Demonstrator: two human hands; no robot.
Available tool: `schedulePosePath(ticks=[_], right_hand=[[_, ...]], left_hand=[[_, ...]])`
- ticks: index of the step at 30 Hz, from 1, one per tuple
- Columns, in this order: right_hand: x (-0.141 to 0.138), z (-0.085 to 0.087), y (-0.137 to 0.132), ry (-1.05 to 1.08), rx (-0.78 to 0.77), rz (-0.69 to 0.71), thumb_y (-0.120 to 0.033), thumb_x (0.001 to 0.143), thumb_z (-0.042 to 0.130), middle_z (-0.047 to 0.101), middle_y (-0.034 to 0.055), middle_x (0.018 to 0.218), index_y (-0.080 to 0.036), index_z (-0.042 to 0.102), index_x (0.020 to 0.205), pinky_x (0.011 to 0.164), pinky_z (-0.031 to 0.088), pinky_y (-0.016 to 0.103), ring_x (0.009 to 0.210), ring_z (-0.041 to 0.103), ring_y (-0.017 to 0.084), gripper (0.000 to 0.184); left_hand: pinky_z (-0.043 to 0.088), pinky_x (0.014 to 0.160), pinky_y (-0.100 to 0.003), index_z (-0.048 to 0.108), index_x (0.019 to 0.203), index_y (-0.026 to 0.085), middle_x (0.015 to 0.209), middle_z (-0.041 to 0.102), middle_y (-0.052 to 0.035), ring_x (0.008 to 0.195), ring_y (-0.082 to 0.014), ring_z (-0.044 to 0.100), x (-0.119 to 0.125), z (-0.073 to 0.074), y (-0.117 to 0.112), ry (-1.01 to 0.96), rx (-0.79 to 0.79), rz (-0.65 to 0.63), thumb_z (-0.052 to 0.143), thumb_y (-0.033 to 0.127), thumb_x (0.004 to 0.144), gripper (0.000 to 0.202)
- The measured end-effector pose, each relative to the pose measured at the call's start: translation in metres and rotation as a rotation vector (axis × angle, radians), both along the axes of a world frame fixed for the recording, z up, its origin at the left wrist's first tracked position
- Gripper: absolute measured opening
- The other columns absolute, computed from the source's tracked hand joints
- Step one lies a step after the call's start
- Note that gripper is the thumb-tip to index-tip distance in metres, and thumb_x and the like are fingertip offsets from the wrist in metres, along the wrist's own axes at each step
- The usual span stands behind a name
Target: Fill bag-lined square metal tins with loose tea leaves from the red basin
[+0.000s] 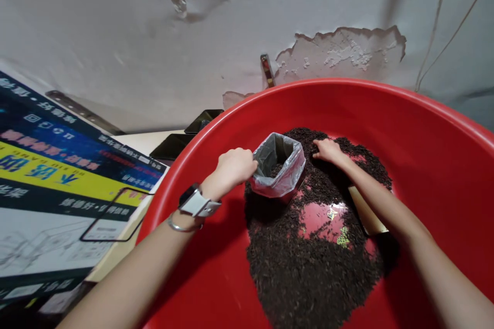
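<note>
Dark loose dried leaves, which look like tea (301, 267), lie spread over the bottom of a large red tub (216, 236). A small box lined with a clear plastic bag (276, 185) stands tilted on them, with some leaves inside. My left hand (235, 167), wearing a watch and a bangle, is closed on the left rim of the lined box. To the right of the box my right hand (328, 150) reaches down to the leaves, thumb and fingers apart; its fingertips touch the pile. A gold-coloured flat piece (366, 211) lies partly under my right forearm.
Printed cardboard boxes (57, 185) stand to the left of the tub, with a thin black wire frame (104, 240) against them. Black trays (170, 146) sit on a pale surface behind the tub's left rim. A wall with peeling paint (347, 51) rises close behind.
</note>
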State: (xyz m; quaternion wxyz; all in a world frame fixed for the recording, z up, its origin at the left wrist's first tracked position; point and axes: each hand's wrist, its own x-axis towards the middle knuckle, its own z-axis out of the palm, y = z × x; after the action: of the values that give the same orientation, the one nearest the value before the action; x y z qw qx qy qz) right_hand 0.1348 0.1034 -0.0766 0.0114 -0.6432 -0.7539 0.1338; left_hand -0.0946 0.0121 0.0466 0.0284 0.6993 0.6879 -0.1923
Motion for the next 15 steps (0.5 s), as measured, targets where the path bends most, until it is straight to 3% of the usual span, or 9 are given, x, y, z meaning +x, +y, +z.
schedulePosePath(ticks=[2, 4, 6, 8, 11, 15], right_hand=[[0.002, 0.027, 0.002, 0.069, 0.11, -0.03, -0.038, 0.083, 0.056, 0.06, 0.0164, 0.118, -0.02, 0.051, 0.126, 0.088, 0.046, 0.044, 0.109, 0.056, 0.034, 0.046], [-0.002, 0.061, -0.002, 0.278, 0.279, 0.017, -0.037, 0.083, 0.053, 0.063, 0.0103, 0.11, -0.021, 0.053, 0.12, 0.088, 0.045, 0.039, 0.103, 0.058, 0.027, 0.04], [-0.011, 0.093, -0.012, 0.561, 0.408, 0.169, -0.032, 0.08, 0.057, 0.064, 0.0045, 0.101, -0.02, 0.055, 0.112, 0.088, 0.045, 0.034, 0.094, 0.058, 0.021, 0.034], [-0.023, 0.114, -0.025, 0.727, 0.439, 0.322, -0.029, 0.077, 0.06, 0.063, 0.0015, 0.097, -0.019, 0.057, 0.106, 0.087, 0.044, 0.033, 0.091, 0.057, 0.017, 0.031], [-0.04, 0.123, -0.041, 0.784, 0.355, 0.472, -0.025, 0.071, 0.066, 0.063, 0.0012, 0.095, -0.017, 0.058, 0.101, 0.087, 0.044, 0.033, 0.091, 0.057, 0.016, 0.032], [-0.047, 0.115, -0.039, 0.827, 0.18, 0.577, -0.027, 0.068, 0.071, 0.064, 0.0043, 0.097, -0.016, 0.058, 0.103, 0.085, 0.046, 0.034, 0.09, 0.058, 0.016, 0.039]], left_hand=[[0.049, 0.068, -0.034, 0.073, 0.088, 0.015, 0.064, 0.07, -0.0138, 0.072, -0.0253, 0.068, 0.001, -0.001, 0.0, -0.01, 0.004, -0.005, 0.033, 0.028, 0.082, 0.042], [0.049, 0.069, -0.035, 0.073, 0.088, 0.014, 0.067, 0.07, -0.0151, 0.077, -0.0271, 0.068, 0.002, -0.003, -0.001, -0.019, 0.009, -0.015, 0.033, 0.028, 0.082, 0.043], [0.049, 0.069, -0.036, 0.073, 0.089, 0.013, 0.07, 0.071, -0.016, 0.08, -0.0284, 0.068, 0.004, -0.004, -0.001, -0.024, 0.018, -0.019, 0.032, 0.03, 0.083, 0.044], [0.049, 0.069, -0.037, 0.073, 0.09, 0.012, 0.071, 0.071, -0.0165, 0.08, -0.0293, 0.068, 0.004, -0.004, -0.002, -0.025, 0.025, -0.013, 0.032, 0.03, 0.083, 0.045], [0.05, 0.069, -0.038, 0.072, 0.091, 0.011, 0.073, 0.071, -0.0175, 0.08, -0.031, 0.068, 0.005, -0.005, -0.001, -0.014, 0.036, -0.007, 0.032, 0.03, 0.082, 0.045], [0.05, 0.07, -0.039, 0.072, 0.093, 0.011, 0.076, 0.071, -0.0181, 0.081, -0.0315, 0.068, 0.006, -0.005, -0.001, -0.004, 0.03, 0.007, 0.033, 0.032, 0.083, 0.045]])
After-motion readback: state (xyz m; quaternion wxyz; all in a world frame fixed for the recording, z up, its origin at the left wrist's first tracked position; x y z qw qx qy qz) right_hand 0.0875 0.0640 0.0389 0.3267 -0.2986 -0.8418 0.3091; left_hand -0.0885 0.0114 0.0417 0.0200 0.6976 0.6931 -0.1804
